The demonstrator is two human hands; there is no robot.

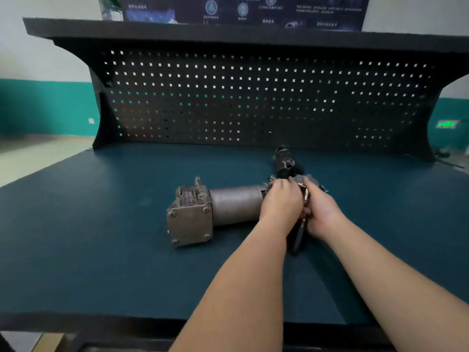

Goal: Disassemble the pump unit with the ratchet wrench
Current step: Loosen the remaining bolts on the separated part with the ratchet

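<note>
The pump unit (215, 209) lies on its side on the blue bench top: a grey cylinder with a square bolted end plate at its left. My left hand (280, 201) is clamped over the cylinder's right end. My right hand (321, 212) sits right beside it, fingers closed round the ratchet wrench (299, 235), whose dark handle sticks out below between my wrists. The wrench head is hidden by my hands. A dark cylindrical part (284, 162) of the unit pokes out behind my hands.
A black pegboard (253, 97) rises at the back of the bench (101, 237), with a shelf above it. The bench's front edge runs near the bottom of the view.
</note>
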